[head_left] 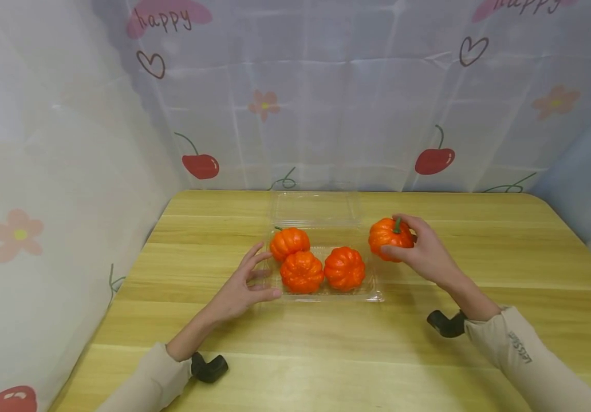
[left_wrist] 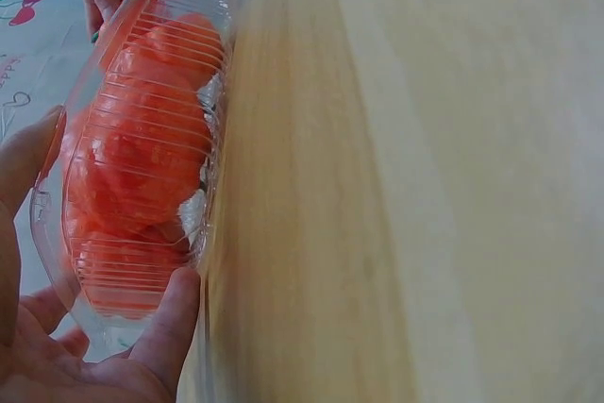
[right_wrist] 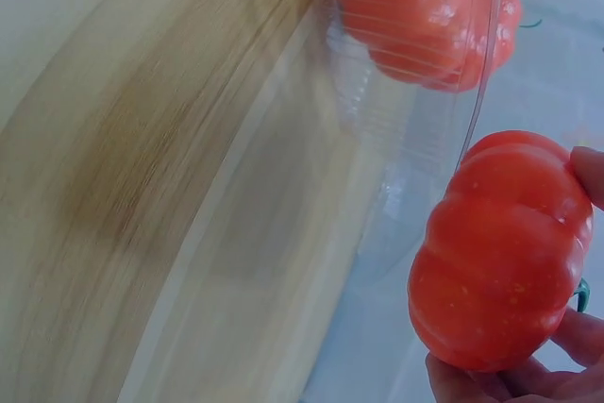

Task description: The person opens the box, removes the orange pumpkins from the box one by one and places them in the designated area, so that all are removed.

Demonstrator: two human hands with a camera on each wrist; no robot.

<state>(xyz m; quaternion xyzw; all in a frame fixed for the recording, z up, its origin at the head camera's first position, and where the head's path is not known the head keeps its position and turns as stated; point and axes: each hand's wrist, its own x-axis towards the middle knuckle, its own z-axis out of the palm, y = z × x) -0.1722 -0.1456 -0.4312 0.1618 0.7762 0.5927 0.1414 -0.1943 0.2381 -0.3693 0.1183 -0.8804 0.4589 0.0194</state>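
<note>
A small orange pumpkin (head_left: 388, 237) with a green stem is in my right hand (head_left: 426, 252), which grips it between thumb and fingers. It is just past the right end of a clear plastic clamshell box (head_left: 373, 294). Inside the box sit three more pumpkins: one at the back left (head_left: 289, 243), one at the front left (head_left: 302, 273) and one on the right (head_left: 344, 269). My left hand (head_left: 239, 289) spreads its fingers along the box's left end. In the left wrist view, the thumb (left_wrist: 33, 158) lies at the rim and a fingertip low on the side wall.
The box's clear lid (head_left: 316, 207) lies folded back toward the far table edge. Fabric printed with cherries and flowers (head_left: 326, 114) hangs behind the wooden table (head_left: 326, 355) and at both sides. A black curved piece (head_left: 209, 368) sits by each wrist.
</note>
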